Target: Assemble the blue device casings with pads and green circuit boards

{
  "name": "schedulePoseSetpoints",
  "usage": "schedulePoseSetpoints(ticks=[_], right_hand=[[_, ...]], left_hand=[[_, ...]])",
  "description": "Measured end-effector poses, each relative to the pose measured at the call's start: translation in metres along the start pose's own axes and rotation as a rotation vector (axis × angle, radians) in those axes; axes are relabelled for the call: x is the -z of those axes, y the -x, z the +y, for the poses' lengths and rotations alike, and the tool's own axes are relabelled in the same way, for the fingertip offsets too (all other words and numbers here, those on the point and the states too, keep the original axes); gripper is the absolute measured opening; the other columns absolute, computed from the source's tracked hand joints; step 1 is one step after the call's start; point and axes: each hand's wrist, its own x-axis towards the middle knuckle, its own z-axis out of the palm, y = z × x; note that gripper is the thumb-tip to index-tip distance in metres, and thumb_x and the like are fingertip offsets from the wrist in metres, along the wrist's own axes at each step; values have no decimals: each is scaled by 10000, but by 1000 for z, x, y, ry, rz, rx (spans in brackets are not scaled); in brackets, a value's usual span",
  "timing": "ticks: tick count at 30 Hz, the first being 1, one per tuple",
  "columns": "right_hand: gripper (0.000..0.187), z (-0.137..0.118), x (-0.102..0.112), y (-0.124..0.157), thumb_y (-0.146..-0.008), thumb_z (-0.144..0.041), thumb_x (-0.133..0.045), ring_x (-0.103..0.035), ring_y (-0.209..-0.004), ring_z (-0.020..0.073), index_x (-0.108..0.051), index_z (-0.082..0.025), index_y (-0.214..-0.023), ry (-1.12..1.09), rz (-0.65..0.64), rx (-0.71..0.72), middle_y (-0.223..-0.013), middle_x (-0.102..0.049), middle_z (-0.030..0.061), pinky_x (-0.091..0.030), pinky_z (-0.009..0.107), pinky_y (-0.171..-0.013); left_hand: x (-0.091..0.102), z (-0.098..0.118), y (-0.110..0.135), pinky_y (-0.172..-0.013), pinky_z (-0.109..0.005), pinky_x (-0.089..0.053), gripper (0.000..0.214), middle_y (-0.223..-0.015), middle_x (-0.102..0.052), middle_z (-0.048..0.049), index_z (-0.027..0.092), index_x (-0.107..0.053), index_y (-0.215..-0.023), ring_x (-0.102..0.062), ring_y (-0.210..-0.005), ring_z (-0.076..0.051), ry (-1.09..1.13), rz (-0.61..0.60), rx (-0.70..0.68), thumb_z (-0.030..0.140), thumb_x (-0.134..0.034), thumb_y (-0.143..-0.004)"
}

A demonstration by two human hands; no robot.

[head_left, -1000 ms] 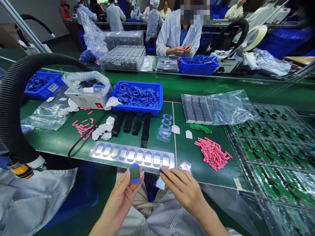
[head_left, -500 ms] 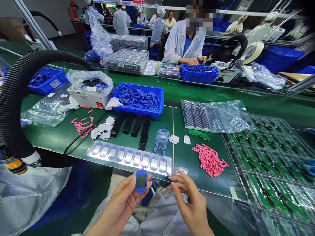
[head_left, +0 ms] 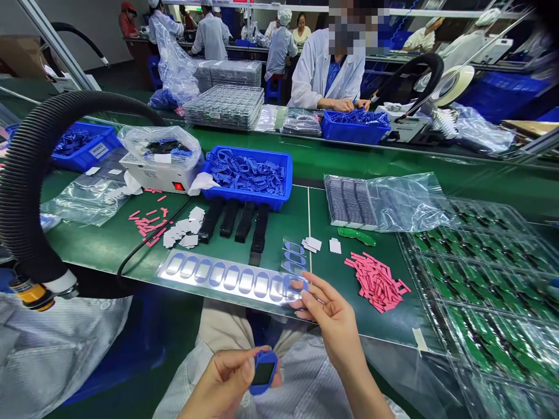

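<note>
My left hand (head_left: 225, 381) is low over my lap, its fingers closed on a small blue frame with a dark window (head_left: 264, 371). My right hand (head_left: 325, 308) reaches to the right end of a long shiny film strip with oval cut-outs (head_left: 227, 277) at the table's near edge; its thumb and fingers pinch at the last oval there. Several loose blue-rimmed ovals (head_left: 293, 256) lie just beyond its fingertips.
A blue bin of blue frames (head_left: 247, 174), black blocks (head_left: 236, 221), white tabs (head_left: 183, 233), a pile of pink strips (head_left: 375, 278), a bagged grey stack (head_left: 353, 201) and trays of green boards (head_left: 484, 279) cover the table. A black hose (head_left: 39, 169) arcs at left. Other workers sit across the belt.
My left hand has dropped toward my lap with the blue frame. My right hand has moved up and forward onto the right end of the film strip.
</note>
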Motion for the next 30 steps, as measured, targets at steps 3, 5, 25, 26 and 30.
schedulePoseSetpoints(ticks=[3, 5, 25, 26, 30], right_hand=[[408, 2, 1, 6, -685, -350, -800, -726, -665, 150, -692, -235, -1061, 38, -2, 28, -972, -753, 66, -596, 212, -555], [380, 5, 1, 12, -705, -334, -788, -732, -672, 156, -697, -252, -1065, 54, -28, 56, -964, -755, 61, -599, 213, -565], [306, 4, 7, 34, -889, -171, -578, -644, -1091, 246, -611, -168, -1193, 1239, -8, 1188, -1111, -719, 91, -501, 387, -907], [302, 3, 7, 33, -902, -175, -556, -660, -1069, 239, -603, -161, -1199, 1262, -28, 1200, -1090, -730, 76, -494, 383, -911], [281, 4, 9, 33, -929, -181, -510, -687, -1025, 225, -599, -143, -1193, 1327, -60, 1220, -1083, -734, 68, -478, 372, -929]], left_hand=[[-1, 8, -11, -925, -362, -482, 365, -783, -792, -78, 213, -801, -819, -700, -851, -255, -14, 36, -89, 512, -790, -611], [-4, 14, -20, -986, -403, -448, 358, -858, -797, -73, 242, -798, -840, -703, -905, -274, 2, 37, -146, 517, -787, -611], [-36, 17, -37, -867, -389, -527, 384, -813, -800, -83, 242, -801, -849, -721, -853, -302, -122, -38, -268, 541, -772, -610], [-37, 16, -37, -863, -382, -527, 382, -817, -799, -88, 237, -802, -842, -719, -861, -303, -130, -47, -267, 541, -769, -614], [-38, 15, -37, -862, -348, -517, 345, -804, -800, -78, 242, -801, -843, -716, -851, -278, -110, -68, -254, 515, -769, -635]])
